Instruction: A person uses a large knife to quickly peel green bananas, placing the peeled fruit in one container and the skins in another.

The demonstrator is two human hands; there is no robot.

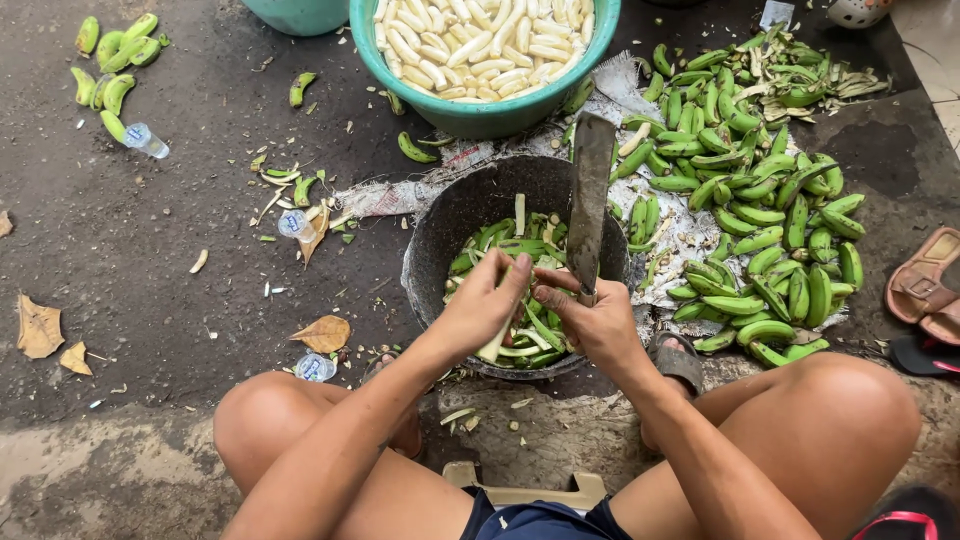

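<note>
Banana [497,345], partly peeled and pale, sits in the left hand [487,305], fingers curled round it, thumb and fingertips up near the top end; only the lower end shows below the palm, so its long axis appears to run roughly upright, tilted slightly toward the person. Right hand [596,318] is closed on the handle of a large knife [590,200], blade pointing away from the person, flat and broad, rising over the far rim of the bowl. The two hands touch at the fingertips; the banana lies just left of the knife hand, nearer the left. Both hover over a dark bowl [440,235] filled with green peel strips [520,240]. Beyond it, a teal basin [470,118] holds peeled white bananas [480,40]. To the right, a heap of unpeeled green bananas [760,210] on spread paper. Bare knees frame the lower view.
</note>
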